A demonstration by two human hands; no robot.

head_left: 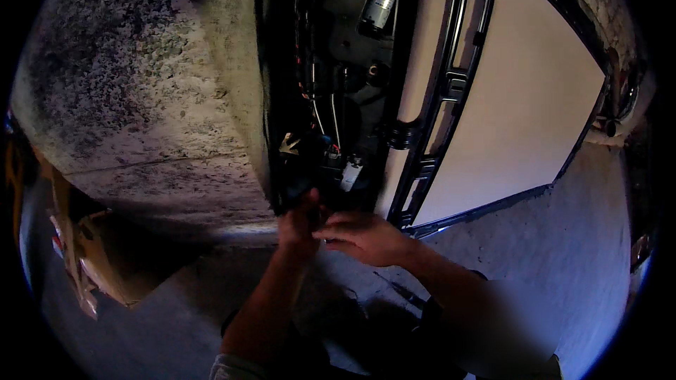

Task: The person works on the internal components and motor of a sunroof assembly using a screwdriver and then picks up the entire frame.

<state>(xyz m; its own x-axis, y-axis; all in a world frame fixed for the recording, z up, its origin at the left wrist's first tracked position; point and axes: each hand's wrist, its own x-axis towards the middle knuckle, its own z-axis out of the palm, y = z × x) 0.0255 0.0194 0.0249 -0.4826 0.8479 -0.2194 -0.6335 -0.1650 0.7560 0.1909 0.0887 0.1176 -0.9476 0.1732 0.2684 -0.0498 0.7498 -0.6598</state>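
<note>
My left hand (298,228) is raised at the near end of a black open housing (352,49), its fingers closed. From the right my right hand (370,238) comes in against it, fingers bent together at the left hand's fingertips. Whatever lies between the two hands is too dark and small to name. Just beyond them, inside the housing, sit a small silver cylinder (351,174) and thin wires (334,121). Farther back a larger silver motor-like cylinder (382,1) is fixed in the housing.
A rough stone-like block (141,98) stands left of the housing. On the right lie a black slotted frame (447,98) and a large beige panel (514,105). An open cardboard box (120,267) rests at the lower left, on the grey concrete floor (577,239).
</note>
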